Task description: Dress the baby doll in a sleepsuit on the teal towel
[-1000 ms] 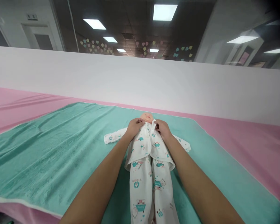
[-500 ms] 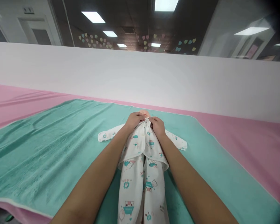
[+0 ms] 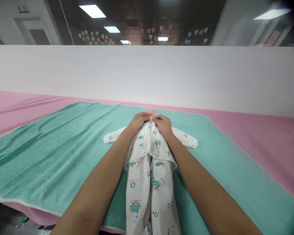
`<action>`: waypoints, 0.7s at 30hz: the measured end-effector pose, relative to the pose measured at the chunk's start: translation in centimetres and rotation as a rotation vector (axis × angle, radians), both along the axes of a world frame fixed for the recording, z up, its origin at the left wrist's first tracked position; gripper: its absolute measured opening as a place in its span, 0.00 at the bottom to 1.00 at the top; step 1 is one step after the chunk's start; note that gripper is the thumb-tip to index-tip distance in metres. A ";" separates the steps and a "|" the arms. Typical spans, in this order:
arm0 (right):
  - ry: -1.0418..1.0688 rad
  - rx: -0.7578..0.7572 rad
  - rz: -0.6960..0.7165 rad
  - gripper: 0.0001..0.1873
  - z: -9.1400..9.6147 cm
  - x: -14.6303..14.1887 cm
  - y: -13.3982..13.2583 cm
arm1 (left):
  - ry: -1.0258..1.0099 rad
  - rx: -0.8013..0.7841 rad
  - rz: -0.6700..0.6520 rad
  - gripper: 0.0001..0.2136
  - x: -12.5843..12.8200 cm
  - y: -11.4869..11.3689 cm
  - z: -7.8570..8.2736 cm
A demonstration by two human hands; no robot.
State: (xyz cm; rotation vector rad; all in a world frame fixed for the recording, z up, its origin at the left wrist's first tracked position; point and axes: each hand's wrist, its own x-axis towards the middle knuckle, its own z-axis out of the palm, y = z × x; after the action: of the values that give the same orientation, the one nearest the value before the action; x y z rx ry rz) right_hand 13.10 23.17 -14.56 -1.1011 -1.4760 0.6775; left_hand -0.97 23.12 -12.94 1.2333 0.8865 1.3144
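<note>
A baby doll (image 3: 150,112) lies on its back, its head partly hidden behind my hands. It wears a white printed jacket (image 3: 141,145) with the sleeves stretched out to both sides, and matching white trousers (image 3: 138,195). My left hand (image 3: 139,121) is closed on the jacket's collar at the doll's neck. From the other side my right hand (image 3: 163,124) pinches the collar too, so the fingertips of both hands nearly meet. Below the collar the jacket's front edges come together, then part at the hem. Exactly what the fingertips grip is too small to see.
A turquoise blanket (image 3: 63,156) lies under the doll, over a pink cover (image 3: 254,137). Behind the cover rises a white panel (image 3: 147,75), with dark glass and ceiling lights above it. At the lower left, floor shows past the cover's edge.
My right hand has moved slightly left, closer to my left hand at the collar. The view has shifted a little, so the doll's head and hands sit higher.
</note>
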 end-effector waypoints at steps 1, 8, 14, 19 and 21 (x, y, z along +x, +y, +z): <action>0.000 0.002 -0.001 0.11 0.0 0.0 0.0 | 0.009 0.005 0.002 0.09 0.0 0.0 0.0; 0.069 -0.029 0.036 0.11 -0.2 0.2 0.3 | 0.104 0.002 0.054 0.06 0.4 -0.3 0.4; 0.132 -0.071 0.080 0.12 -0.5 0.4 0.6 | 0.130 0.016 0.056 0.06 0.4 -0.2 0.3; 0.169 -0.118 0.093 0.15 -0.6 0.6 0.6 | 0.161 0.023 0.076 0.06 0.4 -0.1 0.2; 0.184 -0.131 0.101 0.16 -0.6 0.6 0.6 | 0.186 0.027 0.083 0.05 0.4 -0.1 0.3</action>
State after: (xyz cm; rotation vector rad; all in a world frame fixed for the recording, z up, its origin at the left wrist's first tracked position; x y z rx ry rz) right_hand 13.71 23.76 -15.19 -1.0382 -1.3503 0.9321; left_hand -0.53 23.01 -12.67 1.3690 1.0644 1.2951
